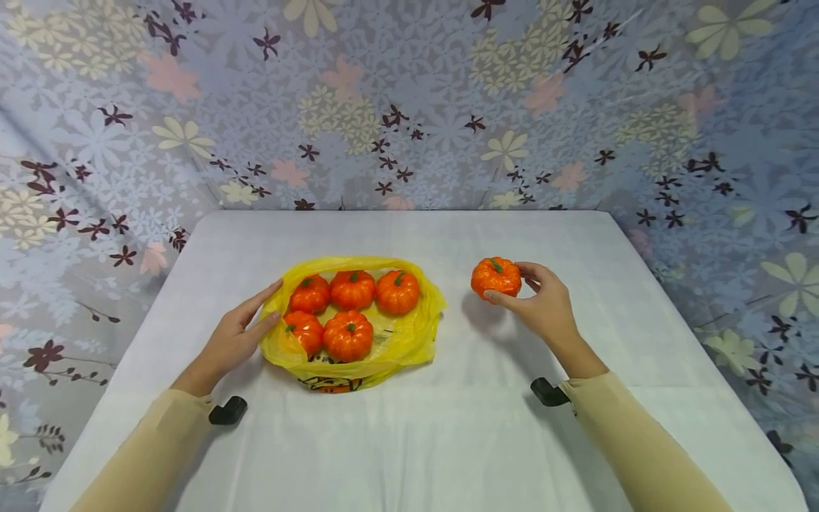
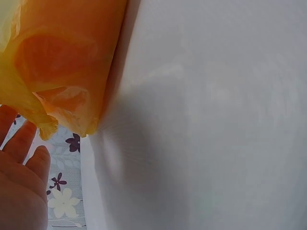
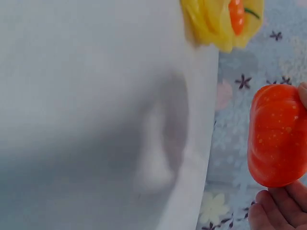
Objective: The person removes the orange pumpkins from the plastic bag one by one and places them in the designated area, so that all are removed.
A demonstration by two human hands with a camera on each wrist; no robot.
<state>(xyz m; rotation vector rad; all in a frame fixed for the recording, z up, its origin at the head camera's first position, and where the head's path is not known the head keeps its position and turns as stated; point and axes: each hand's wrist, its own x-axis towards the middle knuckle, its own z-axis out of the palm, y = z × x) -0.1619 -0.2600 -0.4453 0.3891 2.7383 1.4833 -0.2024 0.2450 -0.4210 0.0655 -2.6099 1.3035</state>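
A yellow plastic bag (image 1: 409, 348) lies spread on the table with its mouth wide, and several small orange pumpkins (image 1: 348, 336) with green stems sit inside. At the bag's left rim, my left hand (image 1: 233, 343) reaches with extended fingers that touch or nearly touch the plastic. The left wrist view shows these fingers (image 2: 21, 141) beside the bag's orange-tinted side (image 2: 62, 62). My right hand (image 1: 547, 306) holds another pumpkin (image 1: 495, 277) between thumb and fingers, right of the bag. A shadow below suggests it is off the table. Its smooth side (image 3: 278, 136) fills the right wrist view's edge.
A white cloth covers the table (image 1: 409, 441). Floral fabric (image 1: 409, 107) hangs behind and along both sides. Dark camera mounts (image 1: 228, 411) stick out at both cream sleeves (image 1: 640, 434).
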